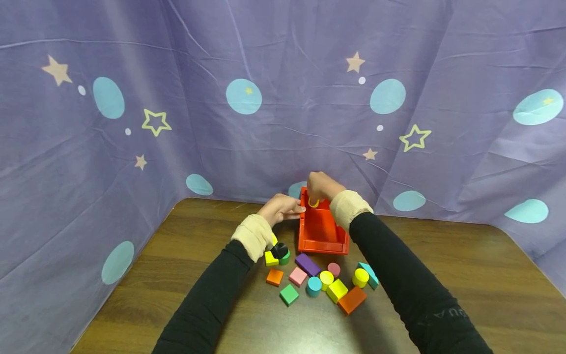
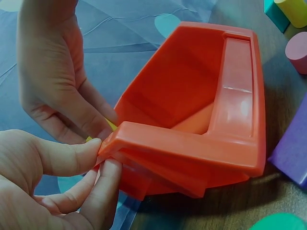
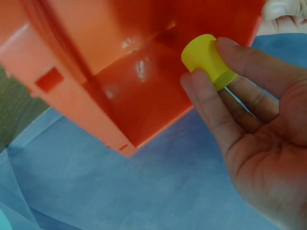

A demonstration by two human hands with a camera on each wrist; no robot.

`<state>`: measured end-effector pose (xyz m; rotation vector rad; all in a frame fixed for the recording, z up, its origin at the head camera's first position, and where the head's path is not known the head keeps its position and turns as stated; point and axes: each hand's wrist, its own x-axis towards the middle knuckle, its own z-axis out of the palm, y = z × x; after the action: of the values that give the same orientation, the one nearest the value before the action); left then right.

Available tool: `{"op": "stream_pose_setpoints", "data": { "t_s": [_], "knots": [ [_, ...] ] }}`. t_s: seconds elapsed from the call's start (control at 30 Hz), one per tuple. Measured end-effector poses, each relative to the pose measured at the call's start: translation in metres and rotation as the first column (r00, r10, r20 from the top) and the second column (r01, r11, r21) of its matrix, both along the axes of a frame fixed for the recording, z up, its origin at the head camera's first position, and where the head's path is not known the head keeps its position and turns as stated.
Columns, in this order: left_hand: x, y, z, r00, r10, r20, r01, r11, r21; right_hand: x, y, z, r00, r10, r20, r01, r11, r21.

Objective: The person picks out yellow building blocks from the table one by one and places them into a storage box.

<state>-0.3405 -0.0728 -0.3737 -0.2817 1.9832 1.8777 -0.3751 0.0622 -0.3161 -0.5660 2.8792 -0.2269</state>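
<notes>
An open red plastic bin (image 1: pixel 319 228) stands at the far side of the wooden table, against the curtain. My left hand (image 1: pixel 278 208) pinches its left rim between thumb and fingers, as the left wrist view shows. My right hand (image 1: pixel 323 187) is over the far end of the bin. Between its thumb and fingertips it holds a yellow cylinder block (image 3: pixel 206 60), close to the bin's inner wall in the right wrist view. In the left wrist view, the bin's front wall (image 2: pixel 192 146) hides most of the yellow block.
Several loose blocks lie in front of the bin, among them a purple block (image 1: pixel 307 264), a pink square (image 1: pixel 298 276), a green square (image 1: pixel 289 295), a blue cylinder (image 1: pixel 314 286) and an orange-red block (image 1: pixel 352 300). A purple patterned curtain (image 1: pixel 283 132) borders the table's back and left sides.
</notes>
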Motion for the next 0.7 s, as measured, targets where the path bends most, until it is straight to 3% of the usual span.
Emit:
{"op": "stream_pose_setpoints", "data": {
  "t_s": [0.4,0.7],
  "knots": [
    [0.0,0.0,-0.002,1.0,0.009,0.001,-0.009,1.0,0.009,0.0,-0.006,-0.016,0.998,-0.068,0.003,0.067,0.996,0.05],
    [-0.002,0.001,-0.003,1.0,0.026,0.011,-0.026,0.999,0.021,0.001,-0.007,-0.025,0.997,-0.072,-0.008,0.073,0.996,0.043]
  ]
}}
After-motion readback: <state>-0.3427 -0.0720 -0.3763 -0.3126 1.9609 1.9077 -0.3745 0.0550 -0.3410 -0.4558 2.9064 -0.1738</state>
